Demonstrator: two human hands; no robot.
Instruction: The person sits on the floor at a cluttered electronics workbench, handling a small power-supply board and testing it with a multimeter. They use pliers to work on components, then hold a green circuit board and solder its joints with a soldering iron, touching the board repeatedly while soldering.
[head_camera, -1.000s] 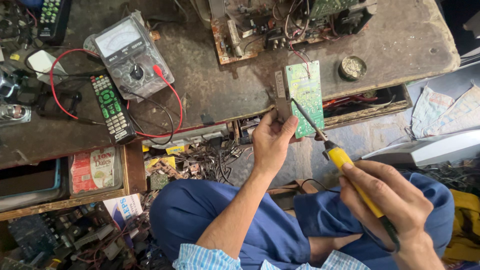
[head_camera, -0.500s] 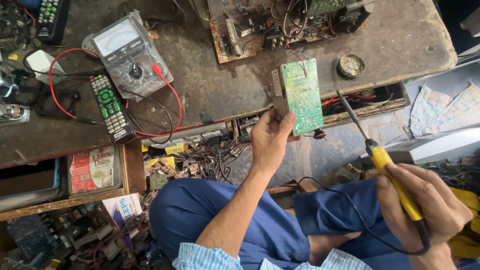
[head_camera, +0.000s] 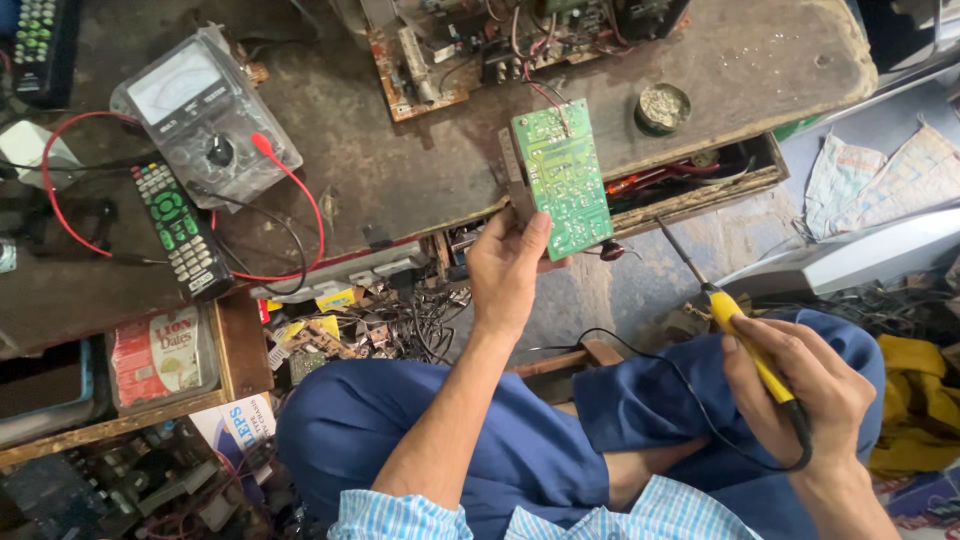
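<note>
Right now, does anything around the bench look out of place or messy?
Yes. A tangle of loose wires and scrap parts spills out below the worn wooden bench. The left hand holds the green circuit board off the bench edge; the right hand holds the yellow-handled soldering iron clear.

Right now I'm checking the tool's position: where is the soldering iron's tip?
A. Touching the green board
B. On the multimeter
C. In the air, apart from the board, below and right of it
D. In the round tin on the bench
C: the right hand holds the soldering iron with its tip clear of the green board, which the left hand holds up.
</note>
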